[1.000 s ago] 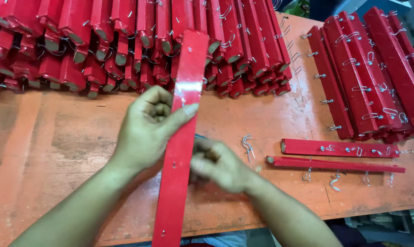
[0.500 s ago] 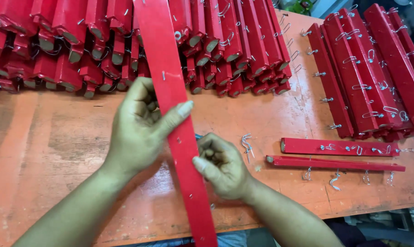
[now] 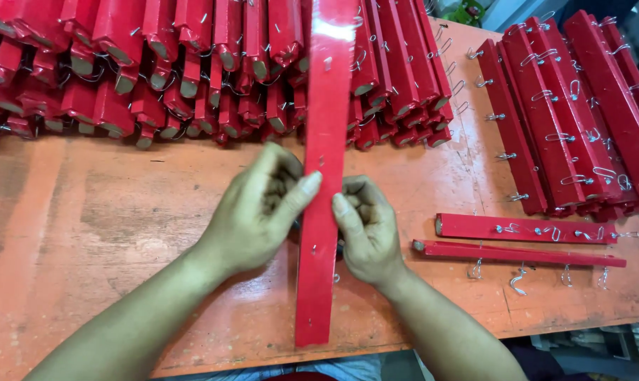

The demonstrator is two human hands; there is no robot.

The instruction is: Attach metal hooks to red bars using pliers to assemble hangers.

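Observation:
A long flat red wooden slat (image 3: 322, 127) lies lengthwise away from me over the orange table (image 3: 108, 212), its near end past the table's front edge. My left hand (image 3: 259, 208) grips its left edge at mid-length, thumb on top. On the other side my right hand (image 3: 365, 226) clasps the right edge, thumb pressed against the face. Small holes or pins dot the slat's face.
A big heap of red slats with metal hooks (image 3: 157, 63) fills the back of the table. Another stack of hooked slats (image 3: 574, 106) lies at the right. Two single hooked slats (image 3: 524, 229) rest crosswise near the right front, with loose wire hooks (image 3: 518, 281) beside them.
The slat has swung from a slant to nearly straight away from me. My right hand has come up from under it to grip its right edge.

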